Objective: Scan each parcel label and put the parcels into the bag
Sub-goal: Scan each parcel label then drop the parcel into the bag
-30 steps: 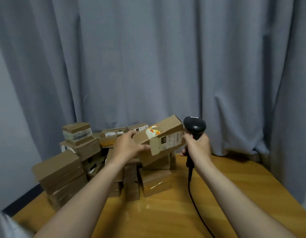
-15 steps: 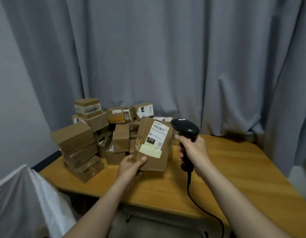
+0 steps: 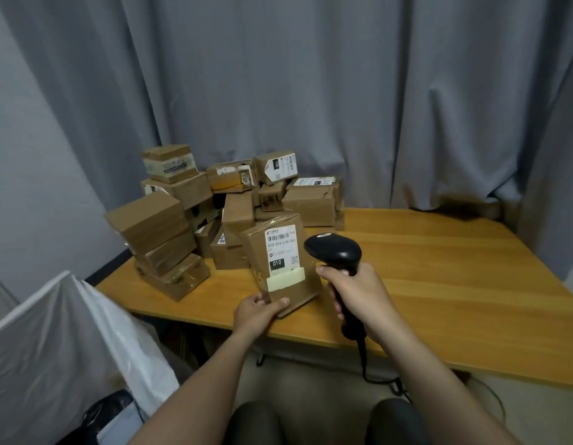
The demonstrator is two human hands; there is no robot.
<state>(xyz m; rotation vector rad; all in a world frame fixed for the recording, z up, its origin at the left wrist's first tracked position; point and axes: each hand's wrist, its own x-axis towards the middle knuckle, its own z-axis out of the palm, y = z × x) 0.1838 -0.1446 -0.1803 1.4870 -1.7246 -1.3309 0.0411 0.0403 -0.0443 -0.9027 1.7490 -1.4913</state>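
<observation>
My left hand (image 3: 258, 311) grips the lower edge of a brown cardboard parcel (image 3: 283, 287), held upright over the table's front edge. Its white label (image 3: 281, 252) with a barcode and a black "010" patch faces me. My right hand (image 3: 356, 292) is wrapped around the handle of a black barcode scanner (image 3: 331, 250), whose head sits just right of the label and points toward it. The large white bag (image 3: 63, 342) stands open at the lower left, beside the table.
A heap of several cardboard parcels (image 3: 221, 213) fills the far left of the wooden table (image 3: 439, 277). Grey curtains hang behind. The scanner's black cable (image 3: 368, 370) drops over the table's front edge. My knees show at the bottom.
The parcel was lifted from the heap, turned label-up and brought toward me. The scanner head has moved in close beside the label. The view tilted down and the bag came into sight.
</observation>
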